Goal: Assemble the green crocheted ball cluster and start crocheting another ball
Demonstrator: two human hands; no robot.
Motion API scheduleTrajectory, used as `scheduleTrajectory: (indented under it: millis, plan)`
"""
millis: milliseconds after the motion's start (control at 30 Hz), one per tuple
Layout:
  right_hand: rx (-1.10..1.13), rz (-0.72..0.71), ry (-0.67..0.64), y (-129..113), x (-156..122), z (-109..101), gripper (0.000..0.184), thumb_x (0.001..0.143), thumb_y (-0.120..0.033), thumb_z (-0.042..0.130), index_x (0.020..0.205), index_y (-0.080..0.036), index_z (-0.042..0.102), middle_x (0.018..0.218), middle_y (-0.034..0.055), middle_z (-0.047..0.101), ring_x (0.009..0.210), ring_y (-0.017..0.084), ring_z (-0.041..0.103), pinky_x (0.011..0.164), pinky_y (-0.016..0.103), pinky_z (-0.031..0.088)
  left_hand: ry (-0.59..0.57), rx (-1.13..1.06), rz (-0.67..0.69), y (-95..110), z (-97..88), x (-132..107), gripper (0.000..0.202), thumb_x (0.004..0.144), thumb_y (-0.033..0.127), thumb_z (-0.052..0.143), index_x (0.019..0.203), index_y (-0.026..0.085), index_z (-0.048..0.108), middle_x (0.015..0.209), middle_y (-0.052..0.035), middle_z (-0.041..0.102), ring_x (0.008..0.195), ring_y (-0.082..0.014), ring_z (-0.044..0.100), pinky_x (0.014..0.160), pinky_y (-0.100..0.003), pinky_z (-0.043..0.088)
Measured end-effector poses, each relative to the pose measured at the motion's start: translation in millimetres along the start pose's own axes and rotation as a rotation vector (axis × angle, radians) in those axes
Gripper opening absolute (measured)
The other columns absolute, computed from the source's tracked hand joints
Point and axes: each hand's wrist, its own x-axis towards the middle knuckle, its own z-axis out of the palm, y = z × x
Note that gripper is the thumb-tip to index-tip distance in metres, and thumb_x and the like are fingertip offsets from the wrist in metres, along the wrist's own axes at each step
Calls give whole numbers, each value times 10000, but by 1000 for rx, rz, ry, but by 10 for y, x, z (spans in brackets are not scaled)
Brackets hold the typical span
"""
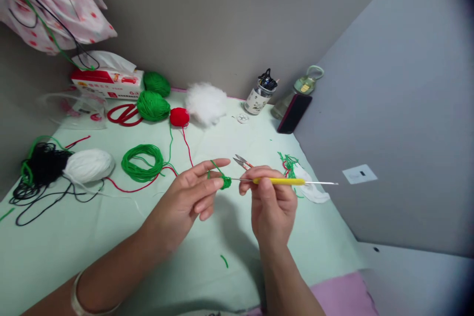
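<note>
My left hand [192, 195] pinches a small green crochet piece [225, 182], and green yarn runs over its raised index finger. My right hand [270, 197] grips a crochet hook with a yellow handle [279, 181], held level with its tip in the green piece. Both hands hover above the pale green table cover [92, 242], near its middle. Small thread snips [241, 161] lie on the cover just behind the hands.
On the table: a green yarn coil [142, 162], a white ball [90, 165], tangled black yarn [42, 168], two green balls [153, 105], a red ball [179, 116], white stuffing [206, 102], red scissors [124, 114], a tissue box [107, 83], a jar [260, 96], a phone [294, 112], a bottle [305, 84]. Walls close behind and right.
</note>
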Motion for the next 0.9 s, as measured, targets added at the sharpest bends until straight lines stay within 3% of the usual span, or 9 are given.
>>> scheduleTrajectory:
  millis: [133,233,333,400,467,567,700,900]
  plan:
    - [-77,-35,-80,2,-29,34,199,967,-149,552,995,-231,731,902,46,728,818,175,681,693,331,576,17,91,73,-75,28,-1,383,801,245,788,1175,210,707,738,47,575,440,-11,315,419,-170,339]
    - [-290,-189,-119,25,-96,28,300,940,-87,573,1126,-267,725,997,60,733,906,188,694,752,345,590,51,93,89,-109,27,10,441,801,240,788,1230,207,688,620,74,502,452,-35,344,450,-174,374]
    - [-406,-331,-164,53,-106,-8,379,907,-55,611,1201,-270,713,1092,88,726,974,206,688,800,362,585,23,11,-4,-83,8,23,394,807,263,788,1185,174,716,537,97,382,441,-31,274,429,-152,329]
    - [-283,-255,-87,60,-67,-32,311,929,-71,588,1135,-254,733,1004,72,735,901,191,684,783,360,576,16,-59,-44,-44,-5,30,332,801,252,795,1112,147,747,559,95,354,455,-20,233,420,-132,303]
    - [-63,-70,7,55,-17,-41,240,974,-129,545,1036,-247,745,902,43,715,763,157,656,708,334,562,29,-94,-23,-12,-9,32,288,797,217,794,1073,143,760,608,84,378,470,-11,238,428,-120,310]
    - [156,130,-20,36,21,-16,207,990,-221,553,962,-255,756,883,30,693,704,137,622,628,297,530,19,-36,47,-17,-1,33,297,812,205,782,1106,184,752,642,72,449,482,-17,322,466,-138,380]
    - [128,147,-79,35,-3,19,175,963,-213,610,971,-260,778,920,37,718,792,146,638,691,295,530,-18,69,83,-73,9,26,327,832,244,780,1154,211,735,657,51,530,552,-55,452,559,-182,471]
    - [343,305,-42,44,27,-18,214,1007,-285,543,938,-216,733,885,33,728,698,124,667,662,286,557,-32,64,67,-41,12,1,323,840,245,764,1160,223,734,799,33,578,559,-42,464,567,-201,482]
